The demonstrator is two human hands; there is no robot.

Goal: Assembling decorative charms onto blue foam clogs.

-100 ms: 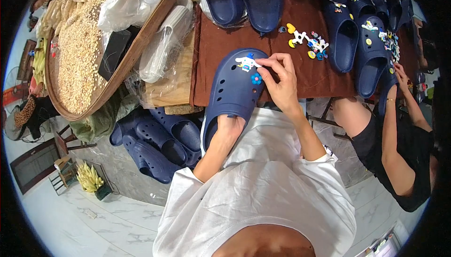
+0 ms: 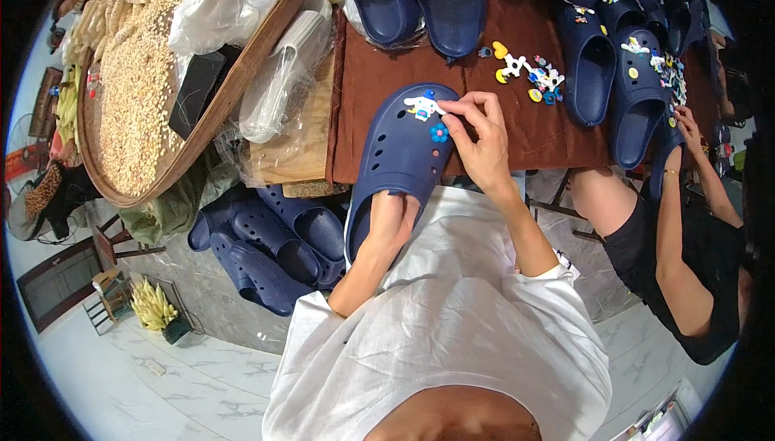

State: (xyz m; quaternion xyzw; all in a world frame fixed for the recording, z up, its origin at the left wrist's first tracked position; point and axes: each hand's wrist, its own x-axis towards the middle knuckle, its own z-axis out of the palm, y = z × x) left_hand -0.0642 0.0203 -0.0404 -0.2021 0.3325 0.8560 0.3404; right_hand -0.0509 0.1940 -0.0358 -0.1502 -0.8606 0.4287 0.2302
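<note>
Brown cloth covers the worktop (image 2: pixel 557 130), and at its near edge a navy clog (image 2: pixel 400 158) juts toward the person. Its heel opening hides the left hand (image 2: pixel 391 219), whose fingers cannot be seen. From the right, the right hand (image 2: pixel 483 144) bends at the wrist, fingers pinched together on a white charm (image 2: pixel 421 106) at the toe, just above a blue flower charm (image 2: pixel 439 133). Loose charms (image 2: pixel 529 71) lie farther back. Clear plastic bags (image 2: pixel 282 70) sit at the left edge, beside a woven tray (image 2: pixel 234 94) of grain.
</note>
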